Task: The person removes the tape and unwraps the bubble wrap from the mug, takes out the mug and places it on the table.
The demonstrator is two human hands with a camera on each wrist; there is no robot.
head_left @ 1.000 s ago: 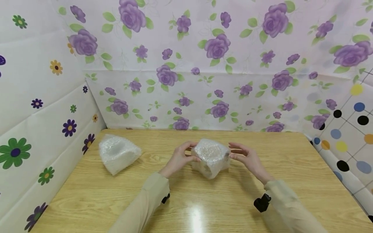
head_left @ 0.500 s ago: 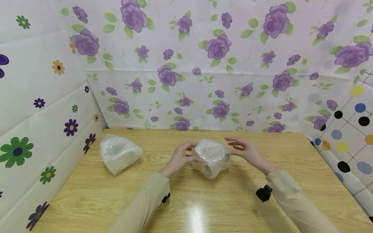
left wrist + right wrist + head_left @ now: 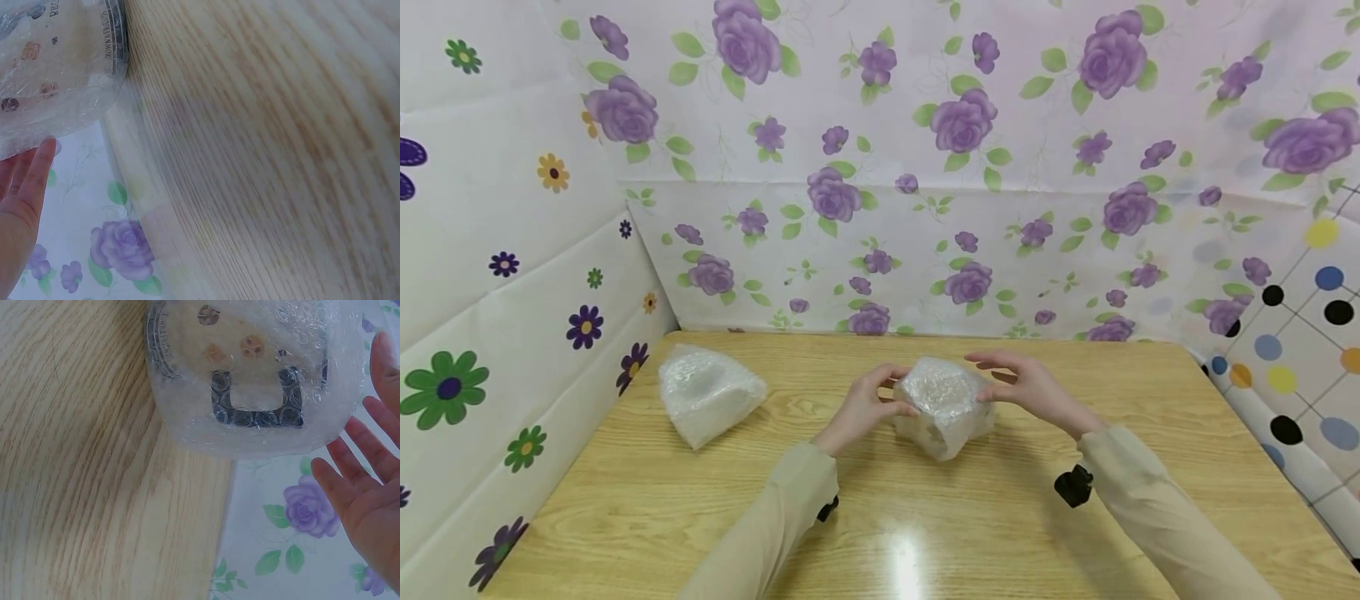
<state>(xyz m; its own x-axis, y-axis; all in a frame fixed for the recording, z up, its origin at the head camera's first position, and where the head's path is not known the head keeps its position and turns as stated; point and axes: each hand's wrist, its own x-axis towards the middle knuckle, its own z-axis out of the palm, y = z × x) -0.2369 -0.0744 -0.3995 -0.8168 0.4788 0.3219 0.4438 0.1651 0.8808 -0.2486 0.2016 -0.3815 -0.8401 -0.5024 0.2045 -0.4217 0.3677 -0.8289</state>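
A mug (image 3: 942,408) in clear bubble wrap stands near the middle of the table. Through the wrap, the right wrist view shows its dark squared handle (image 3: 259,417) and small brown animal-face prints. My left hand (image 3: 871,407) holds the mug's left side, thumb in front and fingers behind. In the left wrist view those fingers (image 3: 39,169) meet the edge of the wrap. My right hand (image 3: 1026,387) is at the mug's upper right, fingers spread and loosely extended, thumb tip right at the wrap. A second bubble-wrapped bundle (image 3: 709,396) lies at the table's back left; its contents are hidden.
The wooden table (image 3: 985,525) has a flower-printed cloth (image 3: 895,242) hanging along its back edge. More patterned cloth hangs at the left and right sides. A small black camera (image 3: 1073,486) is strapped at my right wrist.
My right hand has shifted up and left over the mug's right side, its fingers lifting off the side of the wrap. The left hand and the mug have stayed in place.
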